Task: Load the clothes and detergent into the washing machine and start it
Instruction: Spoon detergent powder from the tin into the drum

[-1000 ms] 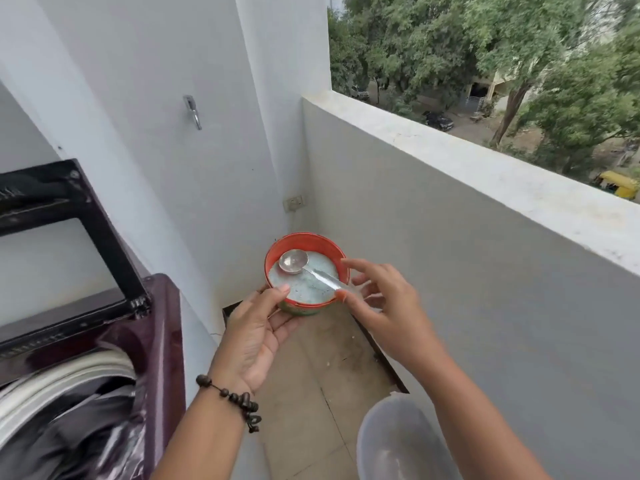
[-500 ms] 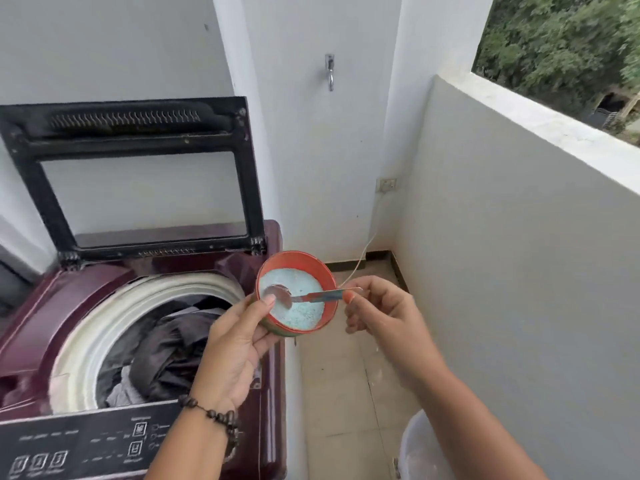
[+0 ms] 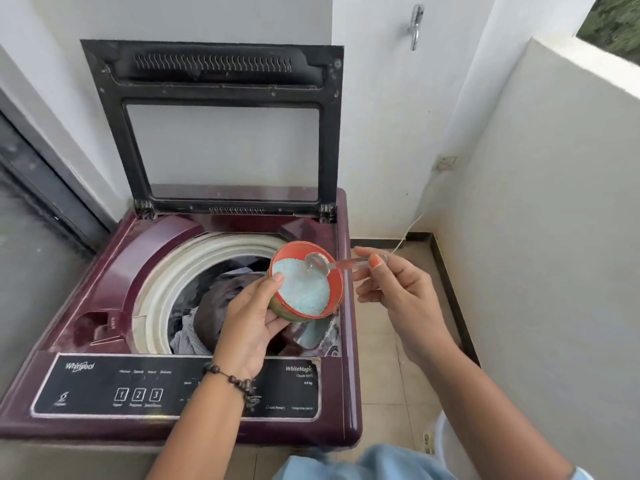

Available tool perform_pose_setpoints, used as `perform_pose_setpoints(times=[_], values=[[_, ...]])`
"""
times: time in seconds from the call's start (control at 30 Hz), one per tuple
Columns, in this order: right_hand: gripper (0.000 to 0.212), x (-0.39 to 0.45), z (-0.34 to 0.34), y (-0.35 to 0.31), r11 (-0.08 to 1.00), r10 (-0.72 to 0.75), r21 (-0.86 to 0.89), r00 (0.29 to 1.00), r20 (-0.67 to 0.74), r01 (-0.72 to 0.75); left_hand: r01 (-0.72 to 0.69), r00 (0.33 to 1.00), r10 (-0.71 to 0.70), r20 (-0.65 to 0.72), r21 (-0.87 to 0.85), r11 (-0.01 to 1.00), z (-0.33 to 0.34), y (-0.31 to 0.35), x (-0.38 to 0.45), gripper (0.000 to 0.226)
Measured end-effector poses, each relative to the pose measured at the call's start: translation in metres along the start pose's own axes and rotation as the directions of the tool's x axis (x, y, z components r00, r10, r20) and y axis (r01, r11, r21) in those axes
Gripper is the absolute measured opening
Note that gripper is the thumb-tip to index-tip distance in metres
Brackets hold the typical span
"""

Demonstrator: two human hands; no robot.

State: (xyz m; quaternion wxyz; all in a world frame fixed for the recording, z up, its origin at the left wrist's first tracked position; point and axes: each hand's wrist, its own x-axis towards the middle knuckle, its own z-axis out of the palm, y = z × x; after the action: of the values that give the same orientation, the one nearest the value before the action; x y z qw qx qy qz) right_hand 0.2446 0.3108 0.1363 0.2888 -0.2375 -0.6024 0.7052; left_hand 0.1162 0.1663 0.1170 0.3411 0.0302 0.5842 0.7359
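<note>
A maroon top-loading washing machine (image 3: 104,271) stands with its black-framed lid (image 3: 214,74) raised upright. Dark and grey clothes (image 3: 214,306) lie in the white-rimmed drum. My left hand (image 3: 249,323) grips an orange-rimmed bowl (image 3: 337,289) of pale blue detergent powder (image 3: 304,292), tilted over the drum's right side. My right hand (image 3: 398,292) pinches the handle of a metal spoon (image 3: 318,263), whose scoop rests at the powder's upper edge. The control panel (image 3: 138,389) runs along the front.
A low balcony wall (image 3: 554,202) closes the right side. A tap (image 3: 415,26) is fixed to the back wall and a socket with a cord (image 3: 446,163) sits in the corner. A white bucket (image 3: 446,441) stands on the tiled floor at lower right.
My view has swung left from the balcony corner onto the machine. Both hands carried the bowl and spoon over the drum, and the bowl now tilts toward the opening.
</note>
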Motion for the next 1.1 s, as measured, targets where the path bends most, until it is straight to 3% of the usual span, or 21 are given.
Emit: perform_pose_setpoints(times=[0.1,0.23,0.53,0.77,1.1], values=[[0.024,0.002,0.011,0.013,0.989,-0.033,-0.144,0.999,0.019,0.035,0.015,1.000,-0.015,-0.017,-0.003,1.000,-0.016,0.000,0.008,0.016],[0.024,-0.001,0.024,0.030,0.981,-0.006,-0.193,0.999,0.034,0.013,0.034,0.999,-0.035,-0.031,-0.021,0.999,-0.034,0.000,0.019,0.014],[0.028,0.000,0.043,0.061,0.977,0.211,0.047,0.974,-0.079,-0.208,0.072,0.997,-0.072,0.013,-0.016,0.997,-0.052,-0.004,0.037,0.013],[0.028,0.002,0.047,0.078,0.894,0.418,0.248,0.894,-0.158,-0.374,0.146,0.987,-0.145,0.064,-0.014,0.989,-0.055,-0.013,0.047,0.014],[0.028,0.005,0.034,0.084,0.818,0.535,0.404,0.800,-0.273,-0.409,0.311,0.945,-0.310,0.108,0.001,0.950,-0.054,-0.024,0.057,0.021]])
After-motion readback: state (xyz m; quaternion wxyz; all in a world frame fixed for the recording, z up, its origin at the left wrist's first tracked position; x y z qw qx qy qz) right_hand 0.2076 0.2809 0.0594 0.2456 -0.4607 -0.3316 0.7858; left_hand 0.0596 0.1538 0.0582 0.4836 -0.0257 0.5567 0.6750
